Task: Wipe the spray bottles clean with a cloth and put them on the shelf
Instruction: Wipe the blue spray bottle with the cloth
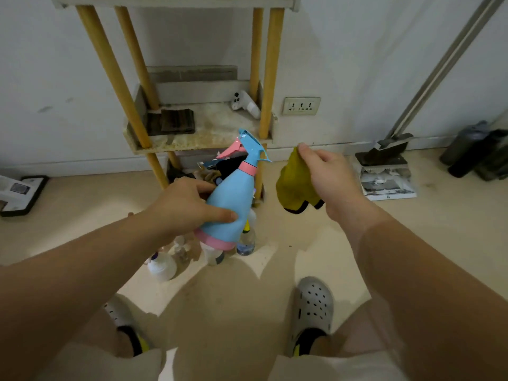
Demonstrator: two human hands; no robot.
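**Bottle in one hand, cloth in the other, wipe not yet begun**

The left hand [189,204] is wrapped around the lower body of the blue spray bottle [233,196], thumb across the front and fingers behind. It is lifted clear of the floor and tilted, its pink-and-blue trigger head leaning up toward the front edge of the lower shelf [203,133]. Gripping it low leaves the shoulder, neck and head bare, which is probably the point: those are the parts a cloth can reach first.

The right hand [327,174] pinches the yellow cloth [295,182] between thumb and fingertips near its top, so that it hangs loose beside the bottle without touching it. Held this way, the cloth seems ready to be regathered into the palm before it meets the plastic.

Below the raised bottle, several other bottles [214,251] stand bunched on the floor by the shelf unit's front legs, apparently waiting their turn; a white bottle [162,266] stands at the left of the group. The lower shelf has bare, stained surface along its front edge, with a dark folded cloth [176,121] near its left rear corner and a white controller [244,104] near its right rear corner, so the middle looks the natural landing place.

No brand, label or writing can be read on the blue bottle or the others. A printed booklet [384,182] lies on the floor by the wall to the right, its text too small to make out.
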